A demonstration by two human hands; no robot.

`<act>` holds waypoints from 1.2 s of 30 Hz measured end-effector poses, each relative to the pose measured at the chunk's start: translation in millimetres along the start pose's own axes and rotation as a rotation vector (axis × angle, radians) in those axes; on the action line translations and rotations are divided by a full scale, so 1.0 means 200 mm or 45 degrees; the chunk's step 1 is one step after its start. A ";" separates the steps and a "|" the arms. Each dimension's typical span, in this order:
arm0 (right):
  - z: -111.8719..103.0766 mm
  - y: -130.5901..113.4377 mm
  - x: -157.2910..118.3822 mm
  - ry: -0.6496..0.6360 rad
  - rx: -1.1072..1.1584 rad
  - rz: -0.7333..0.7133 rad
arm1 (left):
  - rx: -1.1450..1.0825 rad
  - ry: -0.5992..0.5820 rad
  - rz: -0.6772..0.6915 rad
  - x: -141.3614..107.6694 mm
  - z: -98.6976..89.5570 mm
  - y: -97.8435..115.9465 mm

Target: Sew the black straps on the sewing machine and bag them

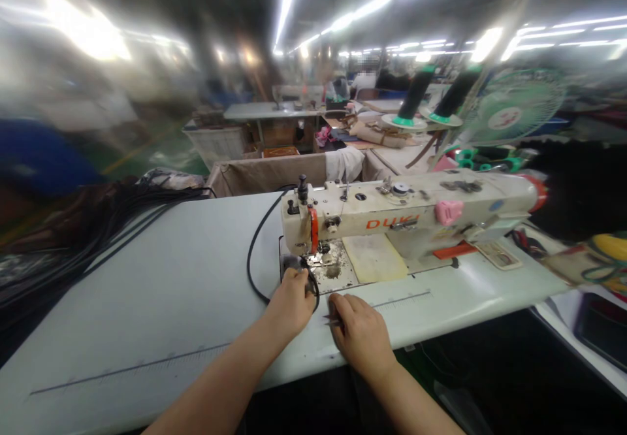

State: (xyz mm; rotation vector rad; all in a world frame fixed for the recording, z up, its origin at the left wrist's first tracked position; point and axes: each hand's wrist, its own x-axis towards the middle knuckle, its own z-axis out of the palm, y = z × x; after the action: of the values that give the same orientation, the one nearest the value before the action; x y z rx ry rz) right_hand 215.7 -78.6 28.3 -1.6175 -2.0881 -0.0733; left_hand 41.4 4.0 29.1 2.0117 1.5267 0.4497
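My left hand (pixel 292 299) is closed around a thin black cord (pixel 251 252) at the front left of the sewing machine (pixel 353 216), close beside the presser foot. The cord arcs out to the left of the machine head and loops back to my fingers. Just right of it and nearer the table edge, my right hand (pixel 361 332) is curled round thread snips (pixel 332 321), whose pointed metal tips stick out to the left. The snips' handles are hidden by the fingers. A yellowish pad (pixel 375 257) lies on the machine bed under the arm.
A bundle of black cords (pixel 105 232) hangs over the table's left side. Two black thread cones (pixel 416 95) stand behind the machine, near a green fan (pixel 519 105). A fabric-lined bin (pixel 269 175) sits behind the table (pixel 196 278). A pink object (pixel 449 212) is on the machine arm.
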 end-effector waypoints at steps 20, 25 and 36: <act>0.00 0.00 -0.01 -0.012 -0.008 0.020 | -0.049 -0.418 -0.280 -0.08 -0.15 0.12; 0.01 0.02 -0.01 -0.005 0.004 -0.014 | 0.200 -0.266 -0.035 -0.08 -0.13 0.09; 0.03 0.08 0.00 0.099 -0.053 -0.212 | 0.265 -0.315 0.052 -0.10 -0.18 0.14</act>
State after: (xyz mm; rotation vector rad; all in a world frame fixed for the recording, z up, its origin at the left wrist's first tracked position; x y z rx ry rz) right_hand 228.9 -71.6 18.4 -1.4373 -2.1696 -0.2339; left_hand 35.6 -12.2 76.6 2.1664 1.4296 0.0538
